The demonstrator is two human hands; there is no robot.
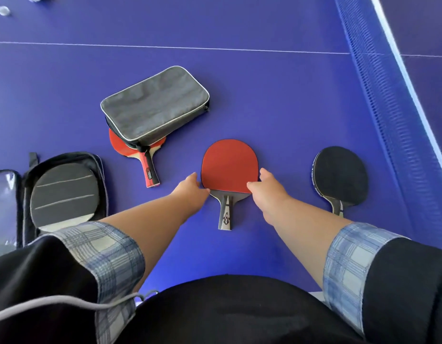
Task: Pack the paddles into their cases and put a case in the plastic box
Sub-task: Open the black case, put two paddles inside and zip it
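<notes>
Red-rubber paddle (229,167) lay flat on blue table (264,95), handle toward person. Left hand (190,187) touched blade's left edge, grip unclear; right hand (264,188) pinched right edge. Best move seemed: lift by both edges, keep level, slide blade-first into open case (66,165) at left.

We are at a table-tennis venue. We see a blue tabletop (277,95) with white lines (165,47), a net (378,100) and paddles (229,165).

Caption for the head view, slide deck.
Right hand pinches the red paddle, left hand at its opposite edge; black paddle, grey case and open case nearby on the blue table.
</notes>
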